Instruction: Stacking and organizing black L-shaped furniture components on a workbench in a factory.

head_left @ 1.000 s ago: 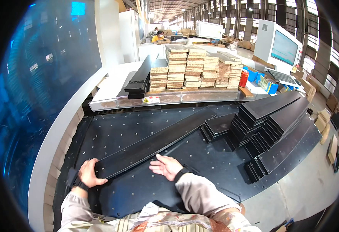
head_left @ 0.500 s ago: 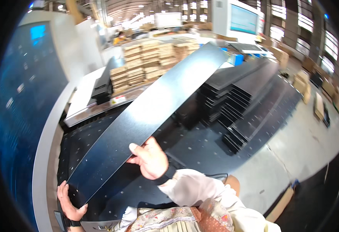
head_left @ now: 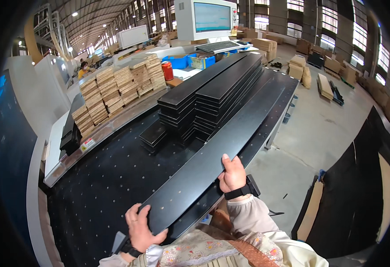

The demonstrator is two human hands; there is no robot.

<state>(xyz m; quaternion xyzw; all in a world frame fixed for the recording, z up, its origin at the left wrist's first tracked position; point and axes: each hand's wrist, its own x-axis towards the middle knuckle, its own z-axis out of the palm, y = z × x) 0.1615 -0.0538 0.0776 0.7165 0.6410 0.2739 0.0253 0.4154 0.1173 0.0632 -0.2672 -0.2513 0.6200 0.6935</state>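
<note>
A long, dark, narrow board point(head_left: 213, 153) slants from the lower middle toward the far right, over the black dotted table. My left hand point(head_left: 142, 229) grips its near end, thumb on one side and fingers on the other. Partway along the right edge, my right hand point(head_left: 233, 174) pinches the board with the thumb on top and fingers beneath. The far end lies low beside stacked dark boards point(head_left: 226, 84); whether it touches the board surface below I cannot tell.
Stacks of pale-edged boards point(head_left: 115, 91) stand beyond the table point(head_left: 101, 178). Behind are blue bins point(head_left: 199, 61), a red can point(head_left: 167, 71) and a monitor point(head_left: 212, 18) with a keyboard point(head_left: 217, 46). Dark panels point(head_left: 341, 200) lean at the right. A large machine panel point(head_left: 12, 147) stands left.
My view has turned right. The board has swung from over the middle of the table to the right side of the stacks and lower, with both hands still holding it.
</note>
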